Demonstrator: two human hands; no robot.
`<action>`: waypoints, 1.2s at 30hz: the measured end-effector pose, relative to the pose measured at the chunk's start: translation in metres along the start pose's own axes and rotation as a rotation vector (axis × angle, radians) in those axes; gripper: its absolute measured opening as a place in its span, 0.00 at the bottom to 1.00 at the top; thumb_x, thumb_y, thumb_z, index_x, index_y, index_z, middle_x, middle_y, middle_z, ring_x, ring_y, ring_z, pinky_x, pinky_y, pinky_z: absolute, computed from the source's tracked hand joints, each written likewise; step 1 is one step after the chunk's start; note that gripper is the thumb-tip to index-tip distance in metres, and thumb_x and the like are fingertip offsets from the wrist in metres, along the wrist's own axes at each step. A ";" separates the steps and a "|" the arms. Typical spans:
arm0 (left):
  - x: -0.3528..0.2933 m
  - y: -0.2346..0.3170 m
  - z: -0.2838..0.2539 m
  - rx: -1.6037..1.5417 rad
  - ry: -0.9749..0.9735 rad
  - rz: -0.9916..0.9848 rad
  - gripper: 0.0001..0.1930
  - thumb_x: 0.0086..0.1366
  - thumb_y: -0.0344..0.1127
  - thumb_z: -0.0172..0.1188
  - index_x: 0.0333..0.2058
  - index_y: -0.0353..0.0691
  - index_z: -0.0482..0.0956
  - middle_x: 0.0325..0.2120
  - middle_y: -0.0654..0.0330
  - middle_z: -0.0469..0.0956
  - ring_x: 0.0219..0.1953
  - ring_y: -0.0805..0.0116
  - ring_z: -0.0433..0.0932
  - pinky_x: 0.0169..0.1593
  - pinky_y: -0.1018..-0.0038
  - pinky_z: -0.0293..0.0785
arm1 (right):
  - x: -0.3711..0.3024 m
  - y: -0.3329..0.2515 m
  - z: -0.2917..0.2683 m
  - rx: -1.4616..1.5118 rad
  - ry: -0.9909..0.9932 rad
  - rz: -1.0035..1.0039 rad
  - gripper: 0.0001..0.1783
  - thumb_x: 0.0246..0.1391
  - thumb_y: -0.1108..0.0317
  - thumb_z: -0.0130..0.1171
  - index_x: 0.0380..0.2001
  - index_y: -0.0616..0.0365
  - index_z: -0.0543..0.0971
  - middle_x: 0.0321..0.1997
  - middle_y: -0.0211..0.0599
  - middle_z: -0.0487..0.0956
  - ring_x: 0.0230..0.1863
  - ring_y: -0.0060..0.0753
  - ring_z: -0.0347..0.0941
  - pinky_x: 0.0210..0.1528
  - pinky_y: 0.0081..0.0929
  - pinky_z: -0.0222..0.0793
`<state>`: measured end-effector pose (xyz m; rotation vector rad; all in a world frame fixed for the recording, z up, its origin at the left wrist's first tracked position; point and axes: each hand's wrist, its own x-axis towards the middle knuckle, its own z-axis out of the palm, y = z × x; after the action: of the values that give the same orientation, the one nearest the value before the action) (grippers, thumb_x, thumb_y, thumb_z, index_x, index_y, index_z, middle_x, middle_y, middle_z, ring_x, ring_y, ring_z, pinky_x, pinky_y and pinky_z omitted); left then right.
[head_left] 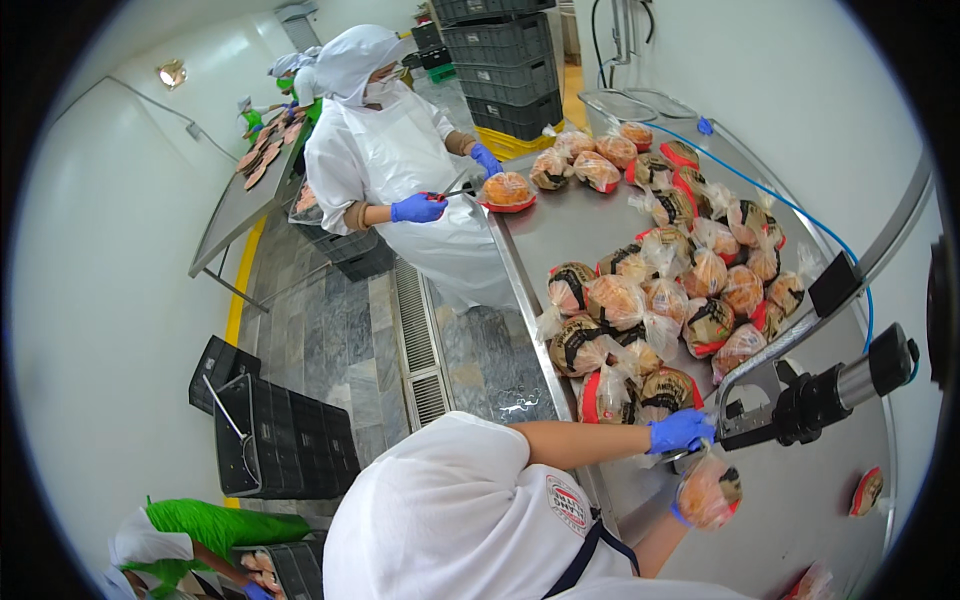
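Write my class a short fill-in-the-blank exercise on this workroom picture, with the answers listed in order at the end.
1. The person's left hand and right hand both wear ____ gloves.
2. The bagged item at the person's hands hides most of the ____ hand.
3. Beneath the stacked dark crates shows a base coloured ____.
4. The co-worker at the picture's lower left wears a bright ____ apron.

Missing words: blue; right; yellow; green.
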<state>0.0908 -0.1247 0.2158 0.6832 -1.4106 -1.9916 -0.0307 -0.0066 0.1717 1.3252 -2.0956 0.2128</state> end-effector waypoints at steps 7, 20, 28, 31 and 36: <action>-0.059 0.097 0.019 -0.011 -0.100 0.198 0.13 0.65 0.40 0.48 0.31 0.38 0.77 0.23 0.65 0.75 0.22 0.79 0.69 0.27 0.82 0.66 | -0.020 0.021 -0.001 2.481 -0.616 1.176 0.27 0.60 0.58 0.40 0.60 0.58 0.60 0.54 0.41 0.68 0.52 0.34 0.65 0.47 0.33 0.68; 0.071 0.191 -0.275 1.858 0.637 1.003 0.12 0.64 0.33 0.46 0.39 0.36 0.77 0.36 0.54 0.78 0.41 0.61 0.75 0.46 0.70 0.69 | 0.125 0.344 -0.075 1.381 -0.180 1.012 0.44 0.46 0.70 0.50 0.66 0.39 0.45 0.19 0.27 0.68 0.16 0.16 0.56 0.19 0.17 0.54; 0.073 0.126 -0.334 0.790 0.880 0.065 0.15 0.63 0.35 0.44 0.44 0.41 0.76 0.36 0.57 0.77 0.34 0.61 0.76 0.40 0.67 0.71 | -0.031 0.396 -0.057 1.316 -0.467 1.179 0.43 0.47 0.60 0.60 0.64 0.46 0.50 0.36 0.40 0.75 0.27 0.31 0.70 0.25 0.26 0.69; 0.038 0.135 -0.383 0.582 0.826 0.024 0.14 0.64 0.37 0.45 0.41 0.39 0.77 0.33 0.59 0.77 0.31 0.66 0.74 0.37 0.72 0.70 | -0.094 0.422 -0.034 1.140 -0.483 1.411 0.42 0.44 0.54 0.64 0.61 0.50 0.58 0.46 0.42 0.74 0.40 0.38 0.71 0.38 0.38 0.72; 0.046 0.096 -0.318 0.734 0.731 0.090 0.14 0.64 0.35 0.46 0.43 0.35 0.75 0.34 0.59 0.76 0.33 0.69 0.74 0.38 0.77 0.70 | -0.184 0.528 -0.007 0.479 -0.102 1.379 0.39 0.39 0.47 0.64 0.52 0.60 0.69 0.48 0.53 0.72 0.52 0.52 0.66 0.53 0.39 0.64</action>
<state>0.2998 -0.3873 0.2069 1.4435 -1.6046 -0.9209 -0.4277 0.3877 0.1707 -0.1630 -2.7829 1.2651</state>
